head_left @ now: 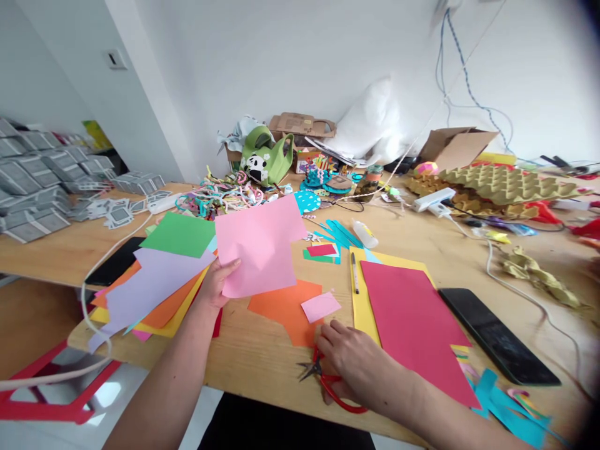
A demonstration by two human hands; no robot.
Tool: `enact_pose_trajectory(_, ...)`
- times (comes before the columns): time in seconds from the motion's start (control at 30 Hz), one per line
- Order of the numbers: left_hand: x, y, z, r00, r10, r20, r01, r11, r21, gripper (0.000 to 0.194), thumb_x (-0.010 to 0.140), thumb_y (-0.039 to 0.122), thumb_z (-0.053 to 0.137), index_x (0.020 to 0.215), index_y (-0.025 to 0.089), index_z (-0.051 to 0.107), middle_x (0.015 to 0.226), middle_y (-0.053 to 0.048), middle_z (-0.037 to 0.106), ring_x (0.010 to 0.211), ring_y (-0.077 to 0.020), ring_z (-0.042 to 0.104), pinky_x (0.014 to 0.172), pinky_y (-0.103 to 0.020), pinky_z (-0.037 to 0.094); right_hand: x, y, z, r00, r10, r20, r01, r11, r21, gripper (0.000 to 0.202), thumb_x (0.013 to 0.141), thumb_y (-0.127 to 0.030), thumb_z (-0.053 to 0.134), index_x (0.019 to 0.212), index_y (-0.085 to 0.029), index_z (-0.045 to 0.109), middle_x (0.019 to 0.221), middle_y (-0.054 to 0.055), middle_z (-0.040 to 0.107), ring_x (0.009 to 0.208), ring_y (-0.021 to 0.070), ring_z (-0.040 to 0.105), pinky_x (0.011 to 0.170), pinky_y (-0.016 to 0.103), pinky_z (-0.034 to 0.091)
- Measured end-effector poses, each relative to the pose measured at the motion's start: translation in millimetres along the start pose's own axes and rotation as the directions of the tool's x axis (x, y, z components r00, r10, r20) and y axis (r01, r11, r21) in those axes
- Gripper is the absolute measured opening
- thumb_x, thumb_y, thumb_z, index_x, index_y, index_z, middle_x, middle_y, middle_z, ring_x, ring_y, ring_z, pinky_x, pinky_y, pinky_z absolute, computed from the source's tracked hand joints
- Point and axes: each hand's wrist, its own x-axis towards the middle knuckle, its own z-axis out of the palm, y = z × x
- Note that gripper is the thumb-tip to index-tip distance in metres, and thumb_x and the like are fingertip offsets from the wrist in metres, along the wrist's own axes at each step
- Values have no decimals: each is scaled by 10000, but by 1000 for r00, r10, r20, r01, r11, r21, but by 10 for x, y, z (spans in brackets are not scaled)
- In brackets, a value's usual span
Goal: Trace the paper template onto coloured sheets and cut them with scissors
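Observation:
A large pink paper sheet, with a corner cut out at its right, is pinched in my left hand at its lower left. My right hand is at the table's front edge, closed around red-handled scissors; their blades point left and stand slightly apart. Just above that hand a small pink paper piece lies partly over an orange sheet. To the right, a red sheet rests on a yellow sheet, with a pen beside it.
Coloured sheets overlap a dark phone at left. Another phone lies at right, near blue scraps. A glue bottle, green bag, egg trays and a white cable are farther back.

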Motion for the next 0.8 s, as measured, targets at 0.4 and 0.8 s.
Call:
enact_pose_trajectory(0.4, 20, 33, -22, 998, 9, -55, -15, 995, -99, 377, 593, 147, 788, 956, 147, 687, 859, -48, 737, 773, -195, 702, 761, -294, 558, -7, 79, -423, 1000, -25, 18, 24, 996, 89, 124, 806, -166, 584, 923, -162, 627, 936, 95, 628, 874, 241, 590, 705, 340, 469)
enact_pose_trajectory(0.8, 6, 57, -2, 998, 1, -62, -8, 993, -114, 395, 621, 126, 755, 1009, 152, 686, 956, -77, 736, 911, -239, 692, 837, -334, 553, 555, 387, -338, 994, -102, 46, 105, 991, -83, 268, 776, -73, 494, 1025, -104, 591, 991, 140, 618, 885, 254, 590, 752, 350, 470)
